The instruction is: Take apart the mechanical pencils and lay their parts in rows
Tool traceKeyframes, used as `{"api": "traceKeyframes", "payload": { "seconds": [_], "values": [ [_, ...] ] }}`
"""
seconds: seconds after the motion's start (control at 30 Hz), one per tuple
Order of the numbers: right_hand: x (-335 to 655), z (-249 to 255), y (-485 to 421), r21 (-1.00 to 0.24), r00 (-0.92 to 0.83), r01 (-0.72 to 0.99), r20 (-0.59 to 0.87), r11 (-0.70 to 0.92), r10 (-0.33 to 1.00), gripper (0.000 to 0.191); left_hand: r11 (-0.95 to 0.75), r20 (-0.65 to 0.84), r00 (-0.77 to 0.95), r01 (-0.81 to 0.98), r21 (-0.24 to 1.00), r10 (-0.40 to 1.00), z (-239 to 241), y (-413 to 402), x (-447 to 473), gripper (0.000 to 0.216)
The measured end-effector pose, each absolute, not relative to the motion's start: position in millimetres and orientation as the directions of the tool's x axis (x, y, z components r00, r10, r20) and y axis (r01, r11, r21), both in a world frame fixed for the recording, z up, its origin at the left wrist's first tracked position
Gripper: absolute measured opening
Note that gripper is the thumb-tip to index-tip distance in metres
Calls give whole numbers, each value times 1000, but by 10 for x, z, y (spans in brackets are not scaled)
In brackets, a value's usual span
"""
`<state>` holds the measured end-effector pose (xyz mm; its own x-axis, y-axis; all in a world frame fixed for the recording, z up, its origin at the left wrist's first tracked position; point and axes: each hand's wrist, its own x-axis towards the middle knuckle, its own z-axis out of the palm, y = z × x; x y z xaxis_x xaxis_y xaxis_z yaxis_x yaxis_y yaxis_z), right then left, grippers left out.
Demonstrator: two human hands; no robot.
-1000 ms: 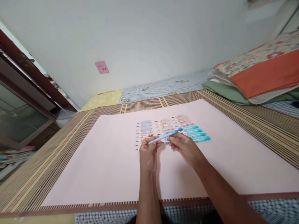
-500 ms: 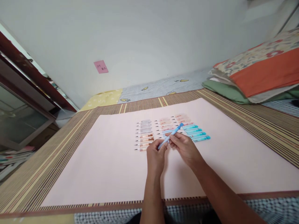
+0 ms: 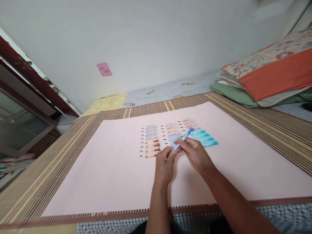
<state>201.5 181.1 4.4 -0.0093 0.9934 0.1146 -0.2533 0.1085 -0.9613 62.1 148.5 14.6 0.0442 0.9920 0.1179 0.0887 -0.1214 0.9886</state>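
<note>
A light blue pen [image 3: 184, 137] with a darker blue end is tilted up to the right above the sheet. My left hand [image 3: 165, 164] is closed round its lower end, which the fingers hide. My right hand [image 3: 193, 152] pinches the pen's middle between thumb and fingers. Beyond the hands lie rows of slim pens with pointed dark tips to the left: grey ones [image 3: 150, 131] and brown ones [image 3: 151, 150] in the left column, pinkish ones [image 3: 170, 127] and blue ones [image 3: 173, 139] in the middle, pink ones [image 3: 188, 124] and turquoise ones [image 3: 206, 139] at right.
A large pale pink sheet [image 3: 104, 175] covers much of the striped mat [image 3: 56, 152]. Folded bedding with an orange band [image 3: 280, 74] is piled at the right rear. A pink note [image 3: 104, 69] is on the wall behind. A glass-panelled cabinet [image 3: 17, 120] stands at left.
Both hands and the blue pen have shifted slightly right. The left hand's grip now covers more of the pen's lower end. The view has moved a little.
</note>
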Motion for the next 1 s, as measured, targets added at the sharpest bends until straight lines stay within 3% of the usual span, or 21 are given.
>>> {"api": "traceKeyframes", "payload": {
  "seconds": [0.27, 0.47, 0.6, 0.77, 0.87, 1.0],
  "values": [
    [2090, 13, 1833, -945, -206, -325, 102, 31, 973, 35, 117, -34, 350, -220, 968, 936, 117, 1478, 520, 42],
    [2101, 10, 1838, -900, -310, -431, 80, -65, 947, 36, 192, -50, 406, -315, 929, 912, 194, 1438, 578, 49],
    [2076, -11, 1856, -900, -251, -433, 68, -50, 966, 39, 184, -56, 377, -312, 932, 925, 172, 1451, 593, 49],
    [2081, -4, 1869, -965, -68, -257, 72, 52, 995, 40, 125, -48, 310, -234, 964, 949, 109, 1491, 595, 53],
    [2094, 46, 1845, -968, -88, -236, 111, 87, 990, 37, 141, -43, 336, -274, 951, 941, 105, 1486, 594, 54],
    [2101, 127, 1799, -961, -154, -259, 135, 92, 979, 36, 285, -67, 460, -424, 860, 885, 111, 1457, 596, 53]
  ]
}}
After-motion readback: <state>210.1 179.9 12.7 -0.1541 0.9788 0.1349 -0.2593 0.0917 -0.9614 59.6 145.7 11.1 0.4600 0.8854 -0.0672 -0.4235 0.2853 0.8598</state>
